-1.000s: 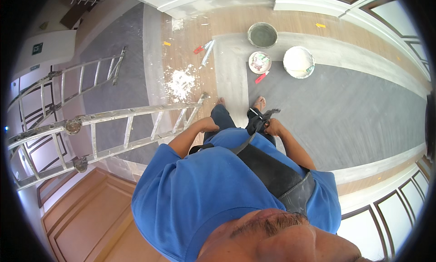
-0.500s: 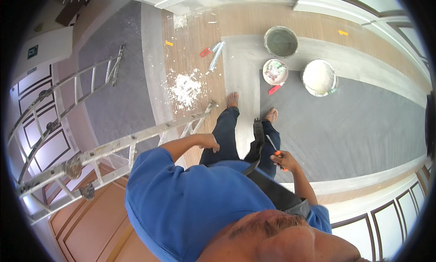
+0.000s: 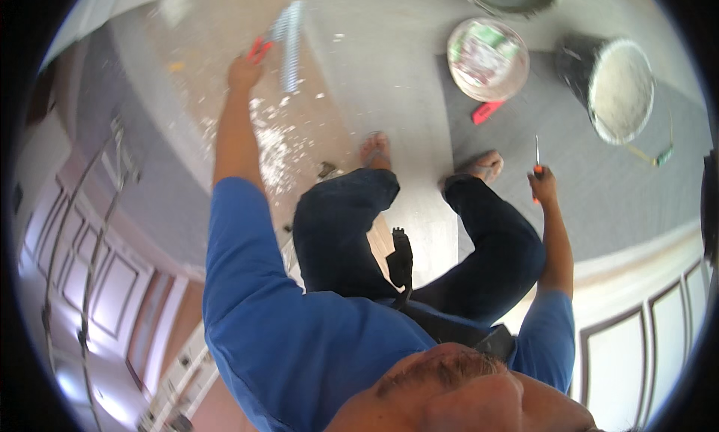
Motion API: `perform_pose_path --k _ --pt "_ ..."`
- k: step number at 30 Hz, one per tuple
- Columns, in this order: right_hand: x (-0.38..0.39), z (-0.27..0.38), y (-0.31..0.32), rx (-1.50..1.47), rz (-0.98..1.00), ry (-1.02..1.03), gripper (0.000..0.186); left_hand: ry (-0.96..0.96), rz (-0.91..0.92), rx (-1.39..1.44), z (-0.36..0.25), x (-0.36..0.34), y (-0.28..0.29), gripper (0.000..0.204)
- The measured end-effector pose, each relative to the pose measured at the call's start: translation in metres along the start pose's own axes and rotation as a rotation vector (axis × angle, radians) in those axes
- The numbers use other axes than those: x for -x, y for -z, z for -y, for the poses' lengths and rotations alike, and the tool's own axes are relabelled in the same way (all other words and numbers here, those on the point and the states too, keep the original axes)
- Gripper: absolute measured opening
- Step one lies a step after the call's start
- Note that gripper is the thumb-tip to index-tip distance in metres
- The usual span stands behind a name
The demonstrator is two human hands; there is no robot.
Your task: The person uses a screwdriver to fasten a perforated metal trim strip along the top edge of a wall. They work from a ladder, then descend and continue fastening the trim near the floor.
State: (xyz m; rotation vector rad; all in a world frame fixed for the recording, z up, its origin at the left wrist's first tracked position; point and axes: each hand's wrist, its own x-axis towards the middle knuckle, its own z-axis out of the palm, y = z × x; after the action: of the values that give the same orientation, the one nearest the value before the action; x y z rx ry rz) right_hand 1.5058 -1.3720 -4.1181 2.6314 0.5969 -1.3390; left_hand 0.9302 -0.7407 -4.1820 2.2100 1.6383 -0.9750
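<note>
While the person was upright half a second ago, with one hand near the ladder, now the body is bent low to the floor. The left hand is stretched far out and touches the red handle of a tool whose pale blade lies on the wooden floor; the picture is blurred, so I cannot tell how far the fingers are closed on it. The right hand is closed around a screwdriver with an orange grip, its shaft pointing away from the body, beside the right foot. It seems the tool is being picked up. White crumbs lie between the arm and the left foot. Beyond the right foot stand a lid, a red scrap and a white bucket, near but apart. The ladder stays at the left, well apart; the grey floor at the right is open up to the wall panel.
</note>
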Motion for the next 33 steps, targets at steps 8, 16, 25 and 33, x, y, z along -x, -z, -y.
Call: perform_pose_path --k 8,16,25,33 --pt "-0.131 -0.094 -0.022 -0.334 -0.174 -0.208 0.051 0.025 0.014 -0.091 -0.087 -0.108 -0.076 0.073" --pt "-0.062 -0.166 0.013 -0.241 -0.297 -0.249 0.05 0.247 0.138 0.469 -0.147 0.034 -0.032 0.058" --pt "-0.093 -0.26 0.059 -0.445 -0.404 -0.293 0.053 -0.639 -0.116 0.871 -0.404 0.25 0.14 0.035" --pt "-0.117 -0.297 0.03 -1.05 -0.478 -0.247 0.049 -1.207 0.569 0.213 -0.792 0.38 0.072 0.037"
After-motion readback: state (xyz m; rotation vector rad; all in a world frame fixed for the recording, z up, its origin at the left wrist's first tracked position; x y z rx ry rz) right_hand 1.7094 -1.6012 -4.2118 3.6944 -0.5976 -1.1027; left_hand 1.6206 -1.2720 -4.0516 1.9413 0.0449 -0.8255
